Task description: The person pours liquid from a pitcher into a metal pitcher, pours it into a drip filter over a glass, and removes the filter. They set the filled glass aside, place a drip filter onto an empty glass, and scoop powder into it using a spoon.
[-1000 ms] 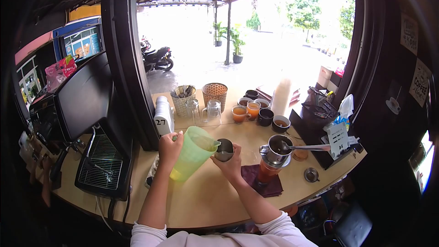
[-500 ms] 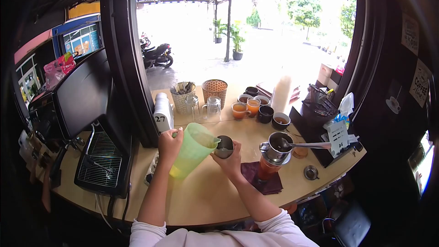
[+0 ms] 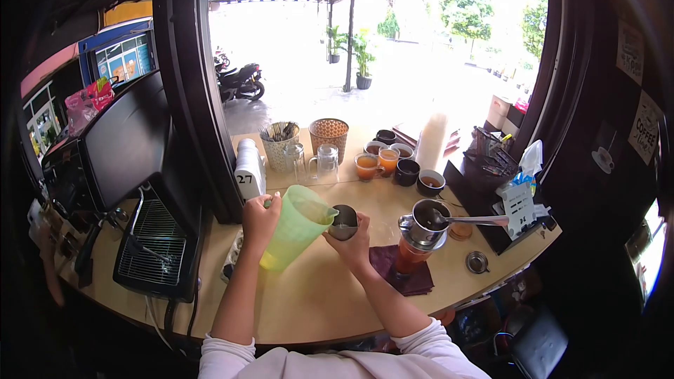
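My left hand [image 3: 262, 219] is wrapped round the handle of a translucent green pitcher [image 3: 293, 230], which is tilted to the right. The pitcher's spout rests at the rim of a small metal cup [image 3: 343, 222], and my right hand [image 3: 353, 241] grips that cup. Yellowish liquid shows low in the pitcher. Right of my right hand, a metal filter pot [image 3: 426, 226] with a spoon [image 3: 477, 220] in it sits on a glass of reddish drink [image 3: 409, 257]. The glass stands on a dark folded cloth [image 3: 421, 279].
An espresso machine [image 3: 151, 238] stands at the left. Along the back are two baskets [image 3: 328, 137], glass mugs [image 3: 327, 163], cups of orange drink [image 3: 366, 166], dark bowls [image 3: 406, 172] and stacked plastic cups [image 3: 432, 142]. A small metal dish [image 3: 477, 262] lies at the right.
The view has shifted slightly. The pitcher stays tilted against the metal cup, and both hands keep their holds with barely any movement.
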`<act>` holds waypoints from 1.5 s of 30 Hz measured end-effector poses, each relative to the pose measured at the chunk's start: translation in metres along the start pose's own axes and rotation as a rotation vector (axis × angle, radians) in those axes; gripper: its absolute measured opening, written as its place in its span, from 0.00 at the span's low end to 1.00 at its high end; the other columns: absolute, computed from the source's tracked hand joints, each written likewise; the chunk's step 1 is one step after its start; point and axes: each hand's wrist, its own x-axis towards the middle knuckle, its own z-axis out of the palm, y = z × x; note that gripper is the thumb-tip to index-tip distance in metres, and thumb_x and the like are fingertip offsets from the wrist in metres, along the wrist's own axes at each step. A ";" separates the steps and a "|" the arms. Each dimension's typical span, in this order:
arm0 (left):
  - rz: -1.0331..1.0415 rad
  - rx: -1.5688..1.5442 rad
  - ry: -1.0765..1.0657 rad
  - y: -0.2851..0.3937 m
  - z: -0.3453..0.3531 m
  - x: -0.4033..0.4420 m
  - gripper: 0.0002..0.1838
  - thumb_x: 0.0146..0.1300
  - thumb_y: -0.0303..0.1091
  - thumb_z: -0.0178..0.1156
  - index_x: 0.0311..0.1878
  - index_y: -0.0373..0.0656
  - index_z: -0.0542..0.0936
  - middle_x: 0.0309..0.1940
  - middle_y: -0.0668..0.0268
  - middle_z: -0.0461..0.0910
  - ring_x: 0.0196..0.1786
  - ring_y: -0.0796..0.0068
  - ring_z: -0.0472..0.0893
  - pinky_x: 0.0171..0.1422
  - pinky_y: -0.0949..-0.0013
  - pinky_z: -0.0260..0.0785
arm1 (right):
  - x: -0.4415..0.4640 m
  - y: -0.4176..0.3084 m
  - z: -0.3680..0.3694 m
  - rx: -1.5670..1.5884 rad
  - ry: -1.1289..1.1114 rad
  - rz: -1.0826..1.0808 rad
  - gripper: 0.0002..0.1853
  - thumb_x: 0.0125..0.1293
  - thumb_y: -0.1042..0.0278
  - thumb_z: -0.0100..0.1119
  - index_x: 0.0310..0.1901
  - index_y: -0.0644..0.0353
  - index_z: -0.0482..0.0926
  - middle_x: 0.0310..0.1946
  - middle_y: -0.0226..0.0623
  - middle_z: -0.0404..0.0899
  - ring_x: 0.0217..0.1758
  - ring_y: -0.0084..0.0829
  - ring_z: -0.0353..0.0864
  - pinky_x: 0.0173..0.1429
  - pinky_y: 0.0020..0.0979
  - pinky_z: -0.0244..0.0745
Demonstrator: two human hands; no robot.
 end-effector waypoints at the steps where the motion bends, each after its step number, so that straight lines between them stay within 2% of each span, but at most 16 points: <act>1: -0.004 0.009 -0.005 -0.001 0.000 0.001 0.20 0.60 0.41 0.58 0.23 0.30 0.76 0.10 0.53 0.66 0.15 0.69 0.68 0.25 0.63 0.61 | 0.000 -0.001 0.000 -0.004 0.000 -0.002 0.45 0.44 0.58 0.78 0.57 0.65 0.57 0.53 0.56 0.67 0.57 0.50 0.70 0.60 0.42 0.67; 2: -0.007 0.018 -0.009 -0.002 0.000 0.000 0.20 0.60 0.41 0.58 0.23 0.30 0.77 0.10 0.54 0.66 0.15 0.70 0.68 0.25 0.63 0.61 | 0.000 -0.001 0.000 -0.008 0.001 -0.005 0.45 0.44 0.58 0.78 0.57 0.65 0.57 0.53 0.56 0.67 0.57 0.50 0.70 0.60 0.43 0.67; 5: 0.020 -0.006 0.010 -0.002 0.000 0.000 0.20 0.60 0.41 0.58 0.23 0.30 0.77 0.10 0.54 0.67 0.15 0.69 0.69 0.26 0.64 0.62 | 0.001 0.002 0.002 -0.088 0.070 -0.106 0.42 0.43 0.63 0.79 0.53 0.61 0.57 0.44 0.47 0.72 0.48 0.38 0.76 0.52 0.37 0.71; 8: 0.017 -0.003 0.018 -0.002 0.001 0.000 0.20 0.60 0.41 0.58 0.24 0.30 0.77 0.11 0.54 0.68 0.15 0.69 0.70 0.26 0.64 0.63 | 0.000 -0.003 -0.001 -0.014 0.006 -0.010 0.44 0.43 0.58 0.79 0.56 0.64 0.58 0.52 0.56 0.66 0.57 0.50 0.70 0.60 0.43 0.67; 11: 0.018 0.012 0.012 -0.001 0.001 0.000 0.20 0.60 0.42 0.58 0.24 0.31 0.77 0.11 0.53 0.69 0.15 0.68 0.71 0.26 0.64 0.63 | 0.000 0.001 0.001 -0.085 0.066 -0.092 0.42 0.43 0.63 0.79 0.53 0.62 0.57 0.45 0.47 0.72 0.48 0.40 0.75 0.52 0.37 0.71; 20: 0.020 0.031 0.005 -0.001 0.001 0.001 0.21 0.60 0.43 0.59 0.23 0.31 0.78 0.12 0.52 0.69 0.15 0.62 0.71 0.26 0.62 0.63 | 0.001 0.001 0.001 -0.092 0.067 -0.118 0.43 0.43 0.63 0.79 0.54 0.62 0.57 0.44 0.47 0.72 0.48 0.40 0.75 0.52 0.37 0.71; 45: -0.046 0.091 -0.027 -0.003 0.002 0.002 0.22 0.58 0.46 0.61 0.31 0.29 0.81 0.15 0.49 0.75 0.21 0.61 0.79 0.31 0.63 0.68 | 0.001 0.004 0.002 -0.069 0.071 -0.094 0.42 0.43 0.63 0.79 0.54 0.61 0.57 0.44 0.46 0.73 0.47 0.38 0.76 0.51 0.37 0.72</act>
